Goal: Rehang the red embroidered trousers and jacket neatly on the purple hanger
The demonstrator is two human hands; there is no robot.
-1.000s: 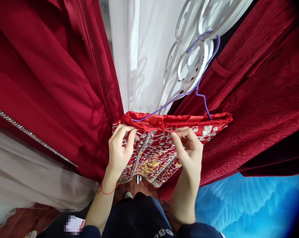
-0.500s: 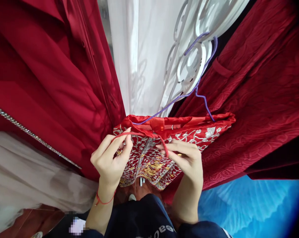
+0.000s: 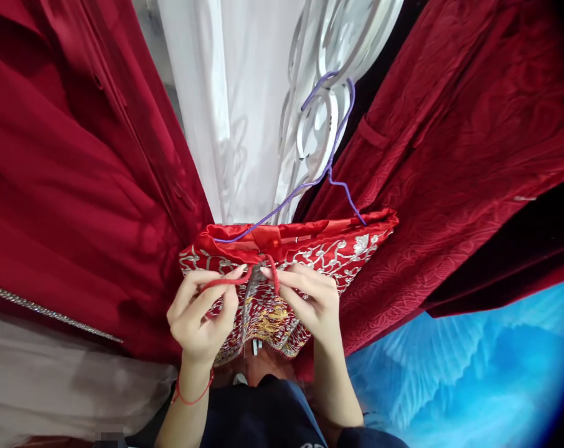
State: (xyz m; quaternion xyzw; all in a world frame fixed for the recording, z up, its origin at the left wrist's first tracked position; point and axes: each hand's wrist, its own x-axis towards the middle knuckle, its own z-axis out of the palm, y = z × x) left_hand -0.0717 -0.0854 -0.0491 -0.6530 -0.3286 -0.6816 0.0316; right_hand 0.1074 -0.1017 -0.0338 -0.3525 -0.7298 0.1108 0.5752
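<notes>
white drapery (image 3: 254, 124) is seen straight ahead, flanked by a plain deep-red hanging (image 3: 99, 218) on the left and a leaf-patterned red garment (image 3: 450, 124) on the right, with some bright blue printed fabric (image 3: 431, 373) lower down. so, an embroidered red skirt-like garment (image 3: 267, 320) is held up right in front of the body, just below a white scrollwork stand (image 3: 326, 140). the garment is already hung on a purple wire hanger (image 3: 291, 196), which is hooked at the stand, and both hanger arms are tucked inside the red satin waistband (image 3: 267, 235).

as for the grip: a red drawstring (image 3: 226, 282) is being handled at the front. its left length is caught between the fingers of the left hand (image 3: 202, 317), though whether the thumb is pressed on it too can't really be told. its right length looks pinched between thumb and fingers by the right hand (image 3: 314, 305). the hands are held near each other but not touching.

progress-wise, the hanging part looks done and both cord lengths are drawn out. no knot or bow can be seen, so the ends are judged untied.
</notes>
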